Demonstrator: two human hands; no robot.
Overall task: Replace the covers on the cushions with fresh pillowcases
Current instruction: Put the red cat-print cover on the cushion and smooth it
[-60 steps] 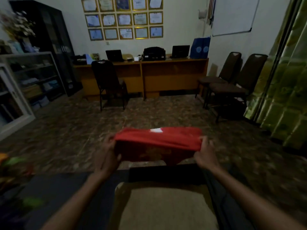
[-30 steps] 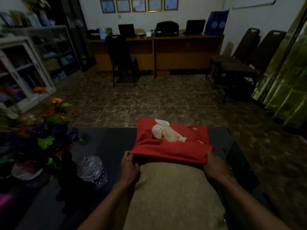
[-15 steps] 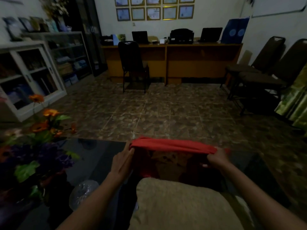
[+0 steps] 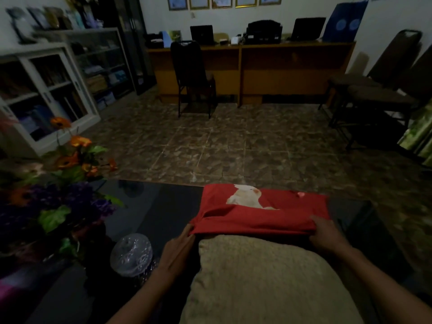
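Observation:
A tan textured cushion [image 4: 264,281] lies lengthwise in front of me, its far end under the mouth of a red pillowcase [image 4: 275,216] with a pale animal print. The pillowcase lies flat on the dark glass table [image 4: 152,206]. My left hand [image 4: 178,251] grips the left corner of the pillowcase opening. At the right corner my right hand [image 4: 326,235] pinches the hem. How far the cushion reaches inside is hidden by the red cloth.
A bouquet of orange and purple flowers [image 4: 58,183] stands at the table's left, with a clear glass lid or jar [image 4: 131,254] beside my left arm. Beyond lies a tiled floor, a black chair [image 4: 191,76] at a wooden desk, and dark chairs [image 4: 383,90] on the right.
Half a second ago both hands held the pillowcase opening lifted and stretched above the cushion's end. Now it is lowered flat over that end, printed side up.

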